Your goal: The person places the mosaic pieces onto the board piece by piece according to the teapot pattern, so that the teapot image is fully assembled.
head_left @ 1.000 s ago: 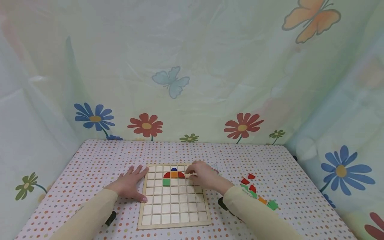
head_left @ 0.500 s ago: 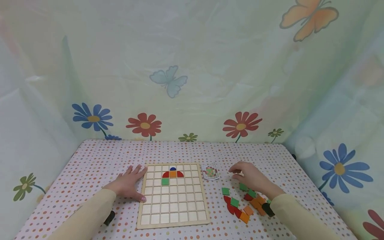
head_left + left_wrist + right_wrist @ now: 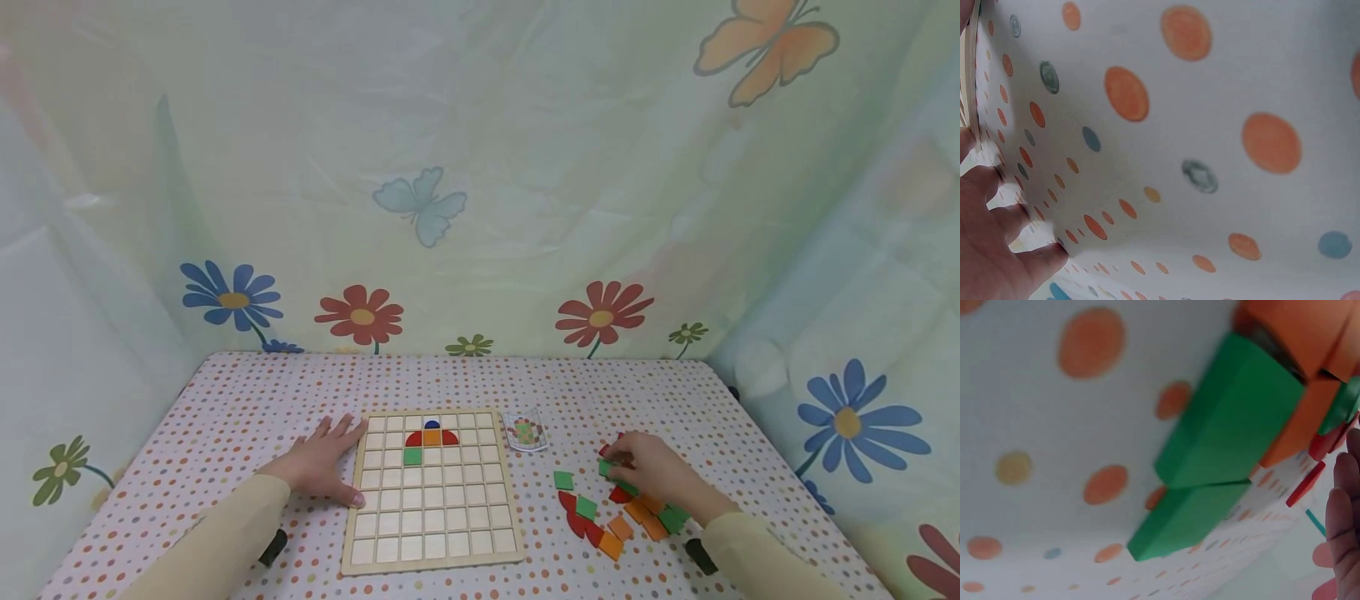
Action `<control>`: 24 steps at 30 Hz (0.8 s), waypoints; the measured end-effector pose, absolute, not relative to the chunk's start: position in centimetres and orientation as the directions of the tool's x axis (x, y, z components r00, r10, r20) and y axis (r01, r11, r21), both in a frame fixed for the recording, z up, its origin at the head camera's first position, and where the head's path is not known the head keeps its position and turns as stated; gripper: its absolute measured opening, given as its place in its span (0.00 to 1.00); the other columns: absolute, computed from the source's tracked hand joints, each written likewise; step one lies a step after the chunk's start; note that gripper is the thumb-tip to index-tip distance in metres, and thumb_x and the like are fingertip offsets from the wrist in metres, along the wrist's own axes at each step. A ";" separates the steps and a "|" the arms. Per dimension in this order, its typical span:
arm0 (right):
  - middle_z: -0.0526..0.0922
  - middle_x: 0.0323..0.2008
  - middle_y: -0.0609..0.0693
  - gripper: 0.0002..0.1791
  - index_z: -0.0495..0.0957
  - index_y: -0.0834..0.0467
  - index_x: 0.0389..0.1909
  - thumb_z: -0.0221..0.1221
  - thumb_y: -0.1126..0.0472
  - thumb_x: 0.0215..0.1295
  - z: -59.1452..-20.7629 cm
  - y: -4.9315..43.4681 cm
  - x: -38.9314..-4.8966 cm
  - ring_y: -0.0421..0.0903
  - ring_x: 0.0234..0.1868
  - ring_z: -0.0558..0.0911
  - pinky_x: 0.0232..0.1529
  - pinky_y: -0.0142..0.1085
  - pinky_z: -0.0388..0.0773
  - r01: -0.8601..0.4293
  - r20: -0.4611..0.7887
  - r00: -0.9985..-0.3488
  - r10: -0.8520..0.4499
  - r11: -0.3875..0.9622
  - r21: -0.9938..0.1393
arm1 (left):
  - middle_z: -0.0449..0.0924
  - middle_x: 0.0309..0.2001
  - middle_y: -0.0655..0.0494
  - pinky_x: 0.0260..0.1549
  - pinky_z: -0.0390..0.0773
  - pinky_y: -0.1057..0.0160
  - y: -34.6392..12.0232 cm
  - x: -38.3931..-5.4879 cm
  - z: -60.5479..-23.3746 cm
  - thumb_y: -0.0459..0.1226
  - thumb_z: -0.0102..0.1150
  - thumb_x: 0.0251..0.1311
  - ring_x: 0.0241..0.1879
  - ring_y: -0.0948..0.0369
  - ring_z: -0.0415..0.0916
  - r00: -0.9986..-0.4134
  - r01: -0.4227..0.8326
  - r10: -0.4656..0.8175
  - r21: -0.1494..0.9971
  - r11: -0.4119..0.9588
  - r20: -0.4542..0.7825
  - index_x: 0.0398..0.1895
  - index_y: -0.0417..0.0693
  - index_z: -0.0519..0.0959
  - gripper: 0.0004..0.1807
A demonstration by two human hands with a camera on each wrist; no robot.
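Observation:
A wooden grid board (image 3: 352,533) lies on the spotted table, with a blue half-round tile (image 3: 432,425), red quarter-round tiles (image 3: 450,437), an orange square tile (image 3: 432,437) and a green square tile (image 3: 413,456) in its upper cells. My left hand (image 3: 324,462) rests with spread fingers at the board's left edge; its fingertips touch the cloth in the left wrist view. Over the loose tiles at the right is my right hand (image 3: 660,475), thumb and fingertips right at a green tile (image 3: 604,469). I cannot tell if they pinch it. In the right wrist view, its fingers (image 3: 1341,519) show at the edge.
A small card (image 3: 526,430) with a coloured tile pattern lies beside the board's upper right corner. Loose tiles are spread to the right: a green one (image 3: 563,481), red ones (image 3: 576,522), orange ones (image 3: 611,546) and more green (image 3: 672,520). A patterned curtain (image 3: 480,267) hangs behind the table.
My right hand has moved from the board's upper right, off to the right and then down onto the loose tiles. The left hand and the tiles on the board stay put.

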State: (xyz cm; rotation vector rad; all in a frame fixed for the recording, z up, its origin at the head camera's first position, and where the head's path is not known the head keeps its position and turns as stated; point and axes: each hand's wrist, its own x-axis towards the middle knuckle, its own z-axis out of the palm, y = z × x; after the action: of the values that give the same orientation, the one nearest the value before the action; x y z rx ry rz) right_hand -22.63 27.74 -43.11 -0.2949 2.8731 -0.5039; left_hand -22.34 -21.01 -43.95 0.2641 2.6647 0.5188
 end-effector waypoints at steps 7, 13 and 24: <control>0.82 0.35 0.47 0.10 0.87 0.59 0.41 0.72 0.63 0.59 -43.8 27.8 -22.8 0.42 0.35 0.77 0.42 0.42 0.83 -0.126 -0.190 -0.962 -0.196 0.937 -0.326 | 0.43 0.82 0.34 0.70 0.44 0.21 -21.2 -22.3 -44.1 0.54 0.81 0.43 0.79 0.29 0.36 -0.896 0.106 0.261 0.397 0.912 -0.360 0.81 0.45 0.54 0.65; 0.82 0.36 0.47 0.12 0.86 0.60 0.41 0.74 0.62 0.57 -43.7 27.9 -22.7 0.43 0.36 0.78 0.43 0.43 0.83 -0.114 -0.192 -0.965 -0.179 0.944 -0.310 | 0.43 0.82 0.34 0.70 0.44 0.22 -21.1 -22.3 -44.1 0.54 0.82 0.43 0.79 0.29 0.36 -0.895 0.106 0.263 0.402 0.909 -0.359 0.81 0.45 0.54 0.65; 0.82 0.34 0.47 0.10 0.86 0.60 0.40 0.73 0.64 0.58 -43.8 28.1 -22.6 0.43 0.35 0.77 0.42 0.42 0.84 -0.113 -0.180 -0.967 -0.178 0.940 -0.323 | 0.43 0.82 0.34 0.70 0.44 0.22 -21.1 -22.3 -43.9 0.53 0.81 0.44 0.79 0.29 0.36 -0.894 0.106 0.265 0.403 0.909 -0.362 0.81 0.45 0.54 0.64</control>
State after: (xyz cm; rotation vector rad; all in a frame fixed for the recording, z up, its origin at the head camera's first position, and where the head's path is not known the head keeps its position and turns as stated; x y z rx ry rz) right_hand -22.57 28.13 -43.78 -0.2192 2.8884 -0.4626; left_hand -22.29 -21.12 -43.89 0.2703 2.6549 0.5276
